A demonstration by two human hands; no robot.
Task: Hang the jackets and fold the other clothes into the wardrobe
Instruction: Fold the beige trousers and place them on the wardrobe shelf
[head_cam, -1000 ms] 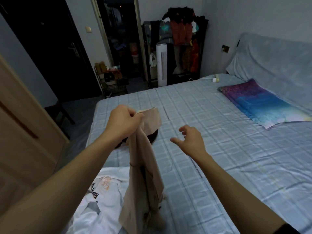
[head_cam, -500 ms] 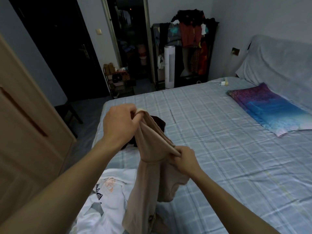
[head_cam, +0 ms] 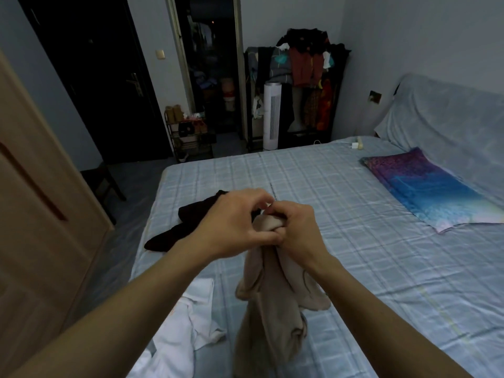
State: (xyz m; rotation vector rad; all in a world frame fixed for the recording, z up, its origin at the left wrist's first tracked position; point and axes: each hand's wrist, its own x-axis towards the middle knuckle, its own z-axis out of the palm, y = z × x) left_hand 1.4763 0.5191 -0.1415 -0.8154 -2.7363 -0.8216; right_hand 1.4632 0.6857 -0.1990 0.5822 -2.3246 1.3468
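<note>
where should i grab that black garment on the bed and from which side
Probably its wider, bunched end, pinched from above: the black garment lies limp on the bed and tapers to a thin flat tail, so the thicker folds give more to hold. First free a hand: left hand and right hand both grip the beige garment.

Right hand [head_cam: 297, 230]: a second ago open and apart from the cloth, then gripping it lower down; now raised against the left hand, fingers curled into the gathered top.
Left hand [head_cam: 234, 227]: no longer holding alone; its fingertips now meet the right hand's.
Beige garment [head_cam: 270, 301]: from one long hanging strip to a doubled bunch hanging under both hands.
Dark garment [head_cam: 188, 222]: earlier mostly hidden behind hand and cloth, now in plain view on the bed [head_cam: 354, 241].
</note>
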